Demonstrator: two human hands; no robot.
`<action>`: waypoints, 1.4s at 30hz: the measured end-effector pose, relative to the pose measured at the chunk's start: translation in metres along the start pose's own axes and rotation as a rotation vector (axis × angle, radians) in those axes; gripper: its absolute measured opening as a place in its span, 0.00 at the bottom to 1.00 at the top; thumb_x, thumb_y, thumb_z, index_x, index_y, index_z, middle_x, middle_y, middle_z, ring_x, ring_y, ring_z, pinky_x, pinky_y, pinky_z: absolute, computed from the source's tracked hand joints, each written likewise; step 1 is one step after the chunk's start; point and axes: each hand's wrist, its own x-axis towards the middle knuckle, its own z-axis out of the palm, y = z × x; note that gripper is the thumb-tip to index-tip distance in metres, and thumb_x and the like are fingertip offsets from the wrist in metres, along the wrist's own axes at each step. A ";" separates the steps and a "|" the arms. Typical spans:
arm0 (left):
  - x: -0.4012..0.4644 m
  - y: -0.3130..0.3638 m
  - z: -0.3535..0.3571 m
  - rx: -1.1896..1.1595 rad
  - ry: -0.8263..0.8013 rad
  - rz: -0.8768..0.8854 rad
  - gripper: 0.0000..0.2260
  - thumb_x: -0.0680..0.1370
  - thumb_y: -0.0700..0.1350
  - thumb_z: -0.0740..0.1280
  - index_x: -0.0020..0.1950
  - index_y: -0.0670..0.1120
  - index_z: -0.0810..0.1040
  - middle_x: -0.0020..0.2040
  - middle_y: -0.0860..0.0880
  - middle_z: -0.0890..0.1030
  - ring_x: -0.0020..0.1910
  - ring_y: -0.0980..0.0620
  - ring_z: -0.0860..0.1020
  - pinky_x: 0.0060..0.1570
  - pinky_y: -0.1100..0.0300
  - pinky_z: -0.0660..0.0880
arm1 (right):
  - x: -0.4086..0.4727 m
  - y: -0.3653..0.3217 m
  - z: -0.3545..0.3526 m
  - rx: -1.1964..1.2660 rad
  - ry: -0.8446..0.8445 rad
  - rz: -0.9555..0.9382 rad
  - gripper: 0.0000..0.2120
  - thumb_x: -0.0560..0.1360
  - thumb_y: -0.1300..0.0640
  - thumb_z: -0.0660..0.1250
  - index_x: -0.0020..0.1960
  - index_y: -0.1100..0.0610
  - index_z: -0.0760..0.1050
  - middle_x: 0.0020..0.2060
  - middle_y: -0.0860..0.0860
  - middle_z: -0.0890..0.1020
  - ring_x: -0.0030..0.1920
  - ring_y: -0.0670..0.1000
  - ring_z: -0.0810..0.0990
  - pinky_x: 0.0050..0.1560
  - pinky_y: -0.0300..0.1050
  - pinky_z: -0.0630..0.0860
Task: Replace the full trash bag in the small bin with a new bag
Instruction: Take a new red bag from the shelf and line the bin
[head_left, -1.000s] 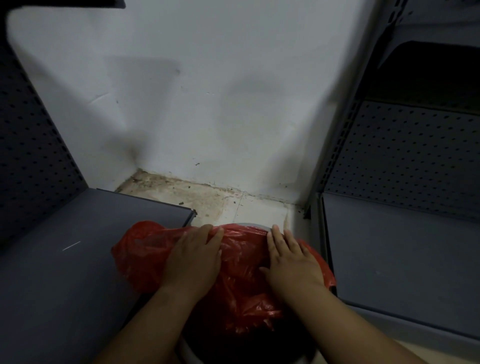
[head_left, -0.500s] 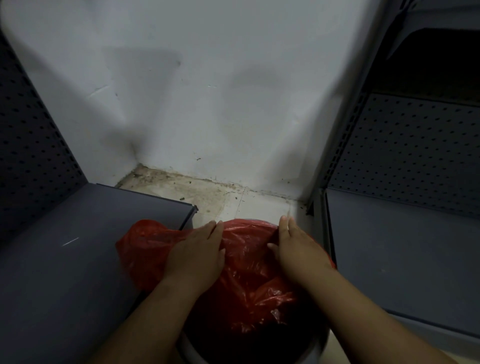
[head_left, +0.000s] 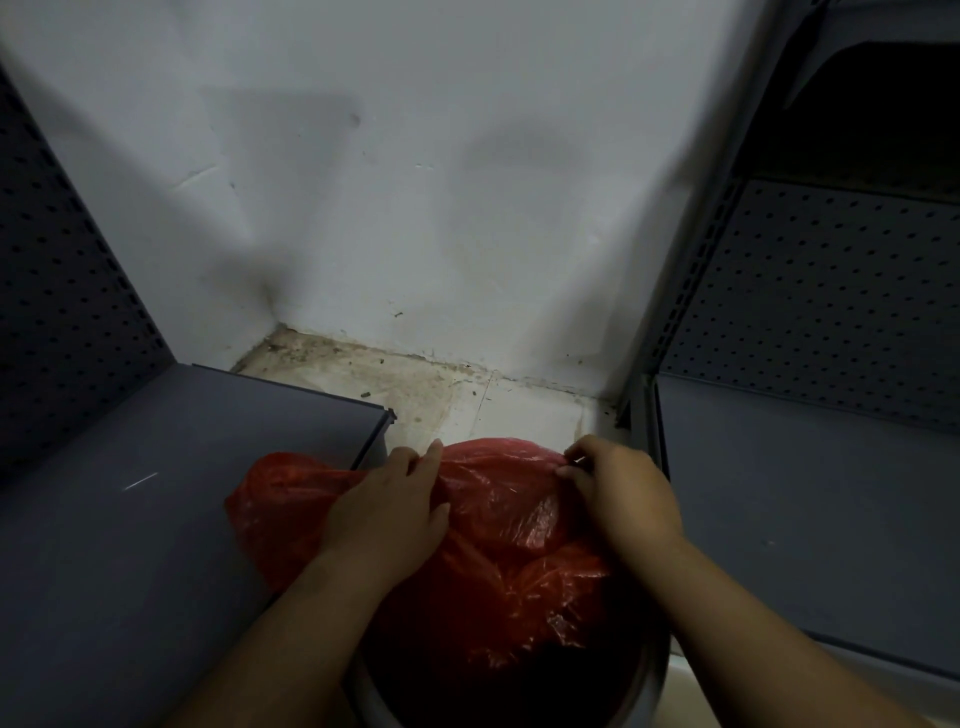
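A red plastic bag (head_left: 498, 499) is spread over the mouth of a small round bin (head_left: 652, 680) low in the middle of the view. My left hand (head_left: 387, 512) lies flat on the bag's left part, fingers stretched toward the far rim. My right hand (head_left: 618, 486) has curled fingers and pinches the bag's edge at the far right rim. A loose part of the bag spills left onto the shelf. The bin's inside looks dark, and its contents cannot be seen.
Grey metal shelves (head_left: 156, 499) flank the bin left and right (head_left: 810, 499), with perforated back panels. A white wall (head_left: 441, 197) stands behind, and a dirty strip of tiled floor (head_left: 415, 384) runs along its foot.
My right hand went from lying flat on the bag to pinching its edge at the far right rim. The bag now covers the far rim of the bin.
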 end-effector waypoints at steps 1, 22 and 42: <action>0.000 -0.001 0.000 0.007 -0.001 0.001 0.30 0.78 0.56 0.56 0.76 0.53 0.46 0.73 0.50 0.61 0.67 0.48 0.69 0.56 0.54 0.72 | 0.001 0.001 -0.001 0.023 -0.003 0.015 0.13 0.76 0.48 0.65 0.57 0.51 0.79 0.53 0.50 0.84 0.53 0.52 0.81 0.51 0.48 0.79; -0.027 -0.020 -0.008 -0.255 -0.148 -0.137 0.33 0.76 0.58 0.59 0.76 0.53 0.48 0.74 0.46 0.63 0.71 0.47 0.66 0.68 0.53 0.66 | -0.013 0.022 -0.007 0.277 -0.313 0.041 0.14 0.79 0.50 0.61 0.56 0.58 0.79 0.45 0.52 0.83 0.45 0.51 0.80 0.47 0.43 0.74; -0.062 -0.023 -0.005 -0.539 -0.125 -0.316 0.35 0.78 0.49 0.62 0.76 0.49 0.42 0.75 0.42 0.61 0.72 0.43 0.64 0.69 0.56 0.62 | -0.007 0.015 0.010 0.322 -0.057 0.268 0.16 0.80 0.54 0.60 0.54 0.64 0.80 0.48 0.61 0.83 0.47 0.59 0.79 0.44 0.43 0.69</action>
